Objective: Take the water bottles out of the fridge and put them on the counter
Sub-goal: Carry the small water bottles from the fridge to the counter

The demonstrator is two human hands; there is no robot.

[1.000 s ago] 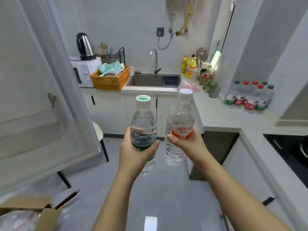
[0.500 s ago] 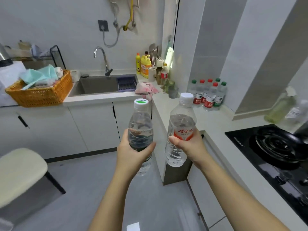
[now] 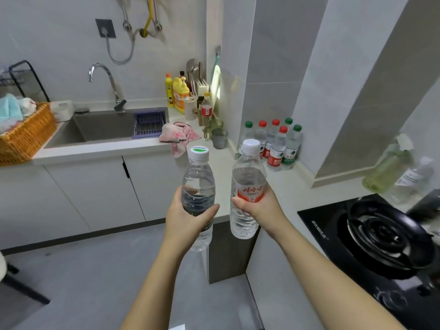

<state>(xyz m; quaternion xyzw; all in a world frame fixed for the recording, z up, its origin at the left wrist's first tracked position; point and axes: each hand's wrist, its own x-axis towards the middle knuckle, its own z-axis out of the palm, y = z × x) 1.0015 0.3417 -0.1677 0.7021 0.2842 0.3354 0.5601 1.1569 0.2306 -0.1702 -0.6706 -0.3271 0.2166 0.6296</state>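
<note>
the left hand (image 3: 188, 217) is gripping the green-capped bottle (image 3: 198, 182) around its lower middle, fingers and thumb curling round the clear body, so the cap is standing well above the hand and the base is poking out below it. the right hand (image 3: 259, 206) is clamping the white-capped bottle (image 3: 248, 177) just under its red label, thumb pressing across the front, with the neck rising above the hand and the ribbed bottom hanging below. both bottles are being held upright in the air, side by side and slightly apart, to the right of the sink (image 3: 102, 129) and nearer the camera, by the front edge of the counter (image 3: 285, 186). further right of the sink, a cluster of bottles (image 3: 276, 144) with red and green caps is standing on the counter against the wall. a pink cloth (image 3: 178, 136) is lying just right of the sink, an orange basket (image 3: 23, 134) is sitting at its left, and a black stove (image 3: 381, 234) is lying far to its right.
</note>
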